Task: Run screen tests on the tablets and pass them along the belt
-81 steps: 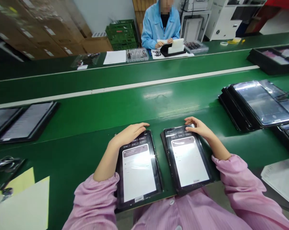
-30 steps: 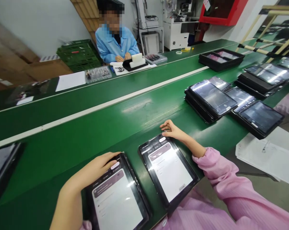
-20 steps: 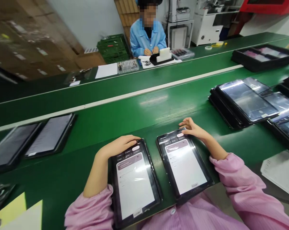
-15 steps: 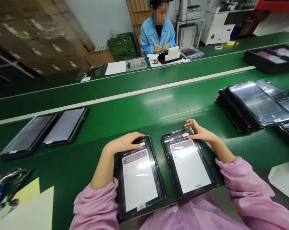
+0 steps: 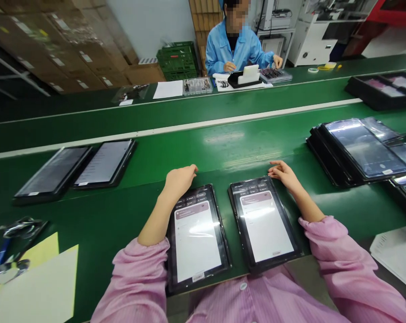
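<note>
Two tablets with lit white screens lie side by side before me, each in a dark frame under clear film. Over the upper left corner of the left tablet (image 5: 198, 244) is my left hand (image 5: 180, 180), its fingers curled together and partly hidden behind its back. I see nothing held in it. My right hand (image 5: 284, 174) is at the upper right corner of the right tablet (image 5: 268, 229). Its fingers are loosely bent and apart, holding nothing. Whether a fingertip touches the tablet's edge I cannot tell. Both screens show small dark buttons above a mauve panel.
Two more tablets (image 5: 103, 162) lie to the left, stacked ones (image 5: 364, 148) to the right. Paper sheets (image 5: 41, 287) and a blue-handled tool (image 5: 2, 253) are at the near left. Across the green bench (image 5: 176, 150) sits a person in blue (image 5: 234, 49), by a black-and-white stand (image 5: 248, 76).
Both hands have lifted off the screens to the tablets' far edges; the left has curled. The tablets' upper buttons are now uncovered. The person opposite has reached sideways to a tray. The view has shifted slightly.
</note>
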{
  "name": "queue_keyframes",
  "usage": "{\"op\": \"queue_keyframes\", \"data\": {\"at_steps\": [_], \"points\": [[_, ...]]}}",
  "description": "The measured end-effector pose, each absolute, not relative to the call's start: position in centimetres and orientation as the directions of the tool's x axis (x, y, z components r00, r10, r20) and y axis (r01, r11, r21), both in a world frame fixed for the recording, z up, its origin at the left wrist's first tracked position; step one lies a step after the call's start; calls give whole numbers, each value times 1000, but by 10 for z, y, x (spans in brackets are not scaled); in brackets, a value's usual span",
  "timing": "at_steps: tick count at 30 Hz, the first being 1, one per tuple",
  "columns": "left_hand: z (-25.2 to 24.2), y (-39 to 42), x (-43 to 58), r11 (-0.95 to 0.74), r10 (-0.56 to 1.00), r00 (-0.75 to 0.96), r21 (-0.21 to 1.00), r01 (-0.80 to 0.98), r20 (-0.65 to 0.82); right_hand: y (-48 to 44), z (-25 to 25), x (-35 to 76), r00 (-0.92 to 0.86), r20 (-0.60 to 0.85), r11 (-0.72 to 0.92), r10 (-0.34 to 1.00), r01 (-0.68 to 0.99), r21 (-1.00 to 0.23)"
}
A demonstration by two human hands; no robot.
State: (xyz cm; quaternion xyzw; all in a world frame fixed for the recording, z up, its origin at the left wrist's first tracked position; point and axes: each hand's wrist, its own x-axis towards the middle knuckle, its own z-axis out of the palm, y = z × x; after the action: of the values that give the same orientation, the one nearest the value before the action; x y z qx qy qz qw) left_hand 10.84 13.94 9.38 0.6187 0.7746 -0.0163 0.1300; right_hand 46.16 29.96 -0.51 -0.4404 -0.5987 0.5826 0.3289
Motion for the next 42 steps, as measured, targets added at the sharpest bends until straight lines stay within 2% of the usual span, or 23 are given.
{"op": "queue_keyframes", "data": {"at_steps": [1,3,6,8,11,14,19,25,31,36,39,42], "points": [[95,138,112,241,955,-216,112,964,-202,301,-5,462,-337,-134,-97,932,122,-988],[98,130,121,169,964,-126,172,971,-234,299,-5,463,-281,-153,-129,948,102,-986],[97,111,134,-7,955,84,261,965,-283,276,-5,466,-304,-155,-124,940,119,-985],[93,96,139,-70,931,155,254,965,-330,252,-7,470,-370,-131,-83,920,141,-986],[84,81,140,-90,904,179,237,967,-387,219,-8,479,-508,-73,17,858,171,-985],[78,77,138,-120,906,206,242,963,-370,203,-6,487,-584,-48,69,811,177,-982],[75,78,137,-126,917,205,238,963,-343,204,-5,492,-627,-39,79,778,160,-984],[80,81,133,-109,912,229,338,935,-341,206,-5,495,-669,-11,104,744,131,-986],[84,90,143,-96,910,194,270,958,-367,204,1,493,-684,1,103,729,108,-989],[79,93,144,-108,908,198,249,962,-370,201,4,493,-634,8,104,773,115,-988],[78,92,143,-122,909,211,255,959,-358,192,-1,500,-476,-52,15,878,136,-991],[80,92,146,-128,901,215,245,961,-376,181,-8,507,-305,-74,-4,950,224,-975]]}}
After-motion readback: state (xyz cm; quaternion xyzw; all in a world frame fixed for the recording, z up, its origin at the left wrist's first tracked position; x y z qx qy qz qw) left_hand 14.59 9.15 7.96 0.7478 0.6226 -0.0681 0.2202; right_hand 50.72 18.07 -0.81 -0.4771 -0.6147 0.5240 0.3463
